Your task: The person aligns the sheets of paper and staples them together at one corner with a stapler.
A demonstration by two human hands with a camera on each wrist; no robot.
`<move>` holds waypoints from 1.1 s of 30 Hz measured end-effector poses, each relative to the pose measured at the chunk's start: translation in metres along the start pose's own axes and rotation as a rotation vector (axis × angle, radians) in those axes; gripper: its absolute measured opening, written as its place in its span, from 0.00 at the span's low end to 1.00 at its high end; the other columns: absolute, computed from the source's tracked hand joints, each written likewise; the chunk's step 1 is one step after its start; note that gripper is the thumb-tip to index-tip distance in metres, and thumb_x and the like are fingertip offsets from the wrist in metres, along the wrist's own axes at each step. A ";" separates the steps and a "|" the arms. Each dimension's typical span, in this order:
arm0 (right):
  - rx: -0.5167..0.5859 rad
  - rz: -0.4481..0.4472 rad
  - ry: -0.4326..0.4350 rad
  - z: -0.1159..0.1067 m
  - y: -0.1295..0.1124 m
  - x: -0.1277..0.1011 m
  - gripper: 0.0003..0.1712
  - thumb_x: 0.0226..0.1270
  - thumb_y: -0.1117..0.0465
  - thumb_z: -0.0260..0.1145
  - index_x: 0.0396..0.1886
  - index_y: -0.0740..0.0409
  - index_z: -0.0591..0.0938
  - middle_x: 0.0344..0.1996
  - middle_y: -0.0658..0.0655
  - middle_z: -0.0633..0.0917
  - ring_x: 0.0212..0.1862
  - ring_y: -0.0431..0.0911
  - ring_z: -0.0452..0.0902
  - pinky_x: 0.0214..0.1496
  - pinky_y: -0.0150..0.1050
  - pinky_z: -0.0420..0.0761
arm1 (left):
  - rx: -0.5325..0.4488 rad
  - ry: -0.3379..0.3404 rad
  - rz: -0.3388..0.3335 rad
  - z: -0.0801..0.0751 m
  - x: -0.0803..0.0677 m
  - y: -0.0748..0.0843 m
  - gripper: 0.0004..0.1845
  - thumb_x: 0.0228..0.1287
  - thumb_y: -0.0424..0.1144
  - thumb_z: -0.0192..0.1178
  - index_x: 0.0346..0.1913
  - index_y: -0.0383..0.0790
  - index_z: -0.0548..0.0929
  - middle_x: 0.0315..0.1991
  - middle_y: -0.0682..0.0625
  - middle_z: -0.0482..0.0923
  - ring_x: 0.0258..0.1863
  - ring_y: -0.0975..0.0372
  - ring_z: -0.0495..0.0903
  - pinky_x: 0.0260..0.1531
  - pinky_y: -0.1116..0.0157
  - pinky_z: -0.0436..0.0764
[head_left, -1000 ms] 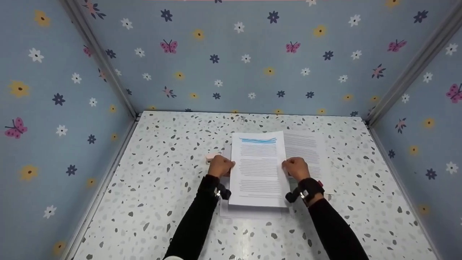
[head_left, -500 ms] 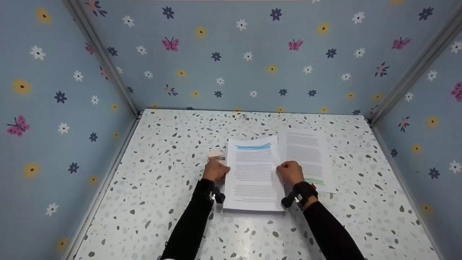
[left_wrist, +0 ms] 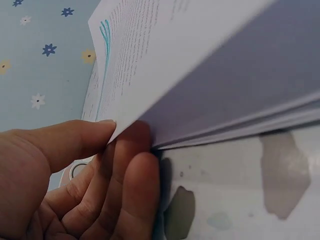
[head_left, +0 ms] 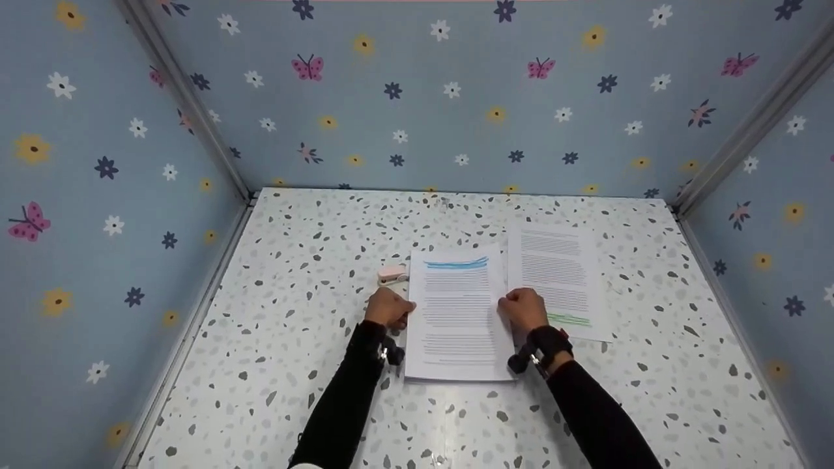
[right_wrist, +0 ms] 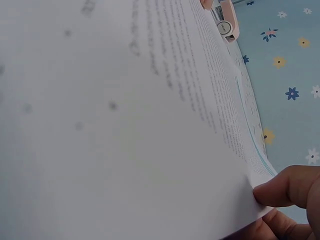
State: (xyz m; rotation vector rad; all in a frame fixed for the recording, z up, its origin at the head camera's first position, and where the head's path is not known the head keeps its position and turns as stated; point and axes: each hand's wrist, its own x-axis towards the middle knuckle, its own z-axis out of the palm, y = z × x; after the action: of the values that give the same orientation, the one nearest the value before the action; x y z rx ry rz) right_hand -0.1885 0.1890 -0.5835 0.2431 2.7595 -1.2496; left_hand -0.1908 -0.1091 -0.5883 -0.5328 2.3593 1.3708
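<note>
Blue-marked sheet (head_left: 456, 312), lower centre in head view; left hand (head_left: 388, 307) and right hand (head_left: 525, 310) pinch its side edges between thumb (left_wrist: 75, 139) and fingers (left_wrist: 141, 175). Uneven pull could skew it against sheets underneath (left_wrist: 295, 118).

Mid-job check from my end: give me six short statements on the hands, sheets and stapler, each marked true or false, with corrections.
1. The left hand pinches the left edge of the blue-marked sheet. True.
2. The right hand is empty. False: it pinches that sheet's right edge.
3. The green-marked sheet lies to the right of the blue-marked one. True.
4. The blue marks are at the bottom of their sheet. False: they are near the top.
5. The pink stapler is left of the blue-marked sheet. True.
6. The stapler lies on the green-marked sheet. False: it is on the table.
</note>
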 end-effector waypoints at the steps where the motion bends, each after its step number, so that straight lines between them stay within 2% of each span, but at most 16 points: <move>1: -0.005 -0.001 -0.003 0.000 0.000 0.000 0.09 0.61 0.63 0.64 0.23 0.61 0.81 0.19 0.52 0.75 0.24 0.47 0.70 0.26 0.38 0.67 | 0.001 -0.004 -0.004 0.000 0.000 0.000 0.11 0.63 0.36 0.70 0.26 0.34 0.86 0.19 0.45 0.83 0.14 0.60 0.81 0.15 0.65 0.79; 8: -0.042 -0.008 0.019 0.003 0.002 0.000 0.09 0.58 0.62 0.66 0.20 0.58 0.79 0.18 0.51 0.75 0.23 0.46 0.69 0.27 0.38 0.66 | 0.012 -0.013 0.022 0.000 -0.001 -0.001 0.11 0.62 0.37 0.70 0.25 0.34 0.87 0.19 0.44 0.83 0.14 0.60 0.80 0.14 0.64 0.80; 18: -0.068 -0.043 0.013 0.003 0.003 0.000 0.13 0.57 0.63 0.66 0.17 0.56 0.73 0.14 0.49 0.70 0.20 0.45 0.66 0.24 0.38 0.63 | 0.086 0.021 0.092 0.004 -0.001 -0.004 0.13 0.62 0.37 0.71 0.21 0.36 0.86 0.16 0.47 0.82 0.14 0.60 0.80 0.15 0.66 0.77; 26: -0.083 -0.038 0.009 0.006 0.001 -0.002 0.10 0.58 0.64 0.66 0.20 0.59 0.77 0.16 0.51 0.73 0.22 0.47 0.68 0.25 0.39 0.65 | 0.172 0.060 0.111 0.006 0.001 -0.006 0.15 0.61 0.39 0.72 0.18 0.40 0.84 0.14 0.50 0.80 0.12 0.62 0.76 0.14 0.67 0.72; 33: -0.104 -0.059 0.016 0.006 0.002 -0.001 0.08 0.58 0.64 0.67 0.22 0.60 0.77 0.18 0.53 0.74 0.24 0.48 0.69 0.28 0.39 0.65 | 0.198 0.083 0.124 0.006 0.002 -0.006 0.15 0.60 0.40 0.73 0.17 0.40 0.84 0.12 0.51 0.78 0.11 0.63 0.75 0.13 0.67 0.70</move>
State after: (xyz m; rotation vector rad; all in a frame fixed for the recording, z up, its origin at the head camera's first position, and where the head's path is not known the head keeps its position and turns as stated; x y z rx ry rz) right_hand -0.1869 0.1854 -0.5883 0.1647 2.8548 -1.1171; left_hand -0.1888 -0.1069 -0.5965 -0.3996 2.5980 1.1670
